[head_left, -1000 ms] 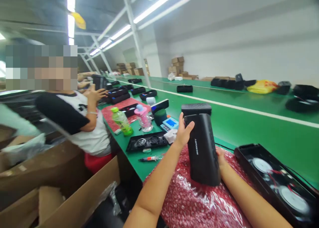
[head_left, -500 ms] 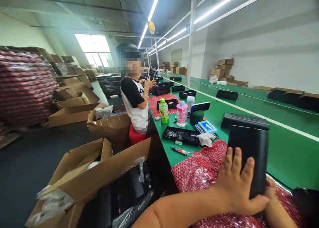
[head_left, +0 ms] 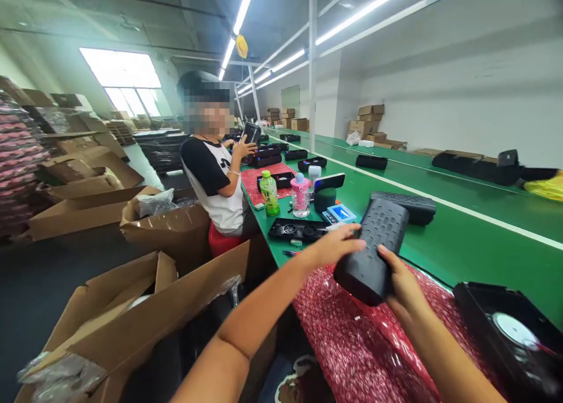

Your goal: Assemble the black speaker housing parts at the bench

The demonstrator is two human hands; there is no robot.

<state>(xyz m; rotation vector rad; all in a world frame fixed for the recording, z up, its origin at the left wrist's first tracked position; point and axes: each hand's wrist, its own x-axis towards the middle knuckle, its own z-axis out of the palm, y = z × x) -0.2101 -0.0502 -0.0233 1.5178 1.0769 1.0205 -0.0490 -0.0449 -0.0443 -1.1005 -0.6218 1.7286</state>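
A black rectangular speaker (head_left: 372, 253) with a dotted grille face is tilted in front of me, above a sheet of red bubble wrap (head_left: 360, 338). My left hand (head_left: 334, 246) lies across its upper side, fingers reaching toward the grille. My right hand (head_left: 398, 280) holds its right edge, so both hands grip it. Just past it, a second black speaker (head_left: 407, 208) lies on the green workbench (head_left: 444, 256). To the right, an open black speaker housing (head_left: 505, 338) shows a white round driver and red wires.
A seated co-worker (head_left: 215, 186) holds a black unit further along the bench. A green bottle (head_left: 269, 193), pink cup (head_left: 301, 196), blue-screened device (head_left: 338, 214) and black housing (head_left: 298, 229) stand on the bench. Open cardboard boxes (head_left: 132, 309) fill the left side.
The speaker has turned from upright to a slanted position, now showing its dotted grille. My left hand has moved from its face to its upper side. The view has shifted slightly left.
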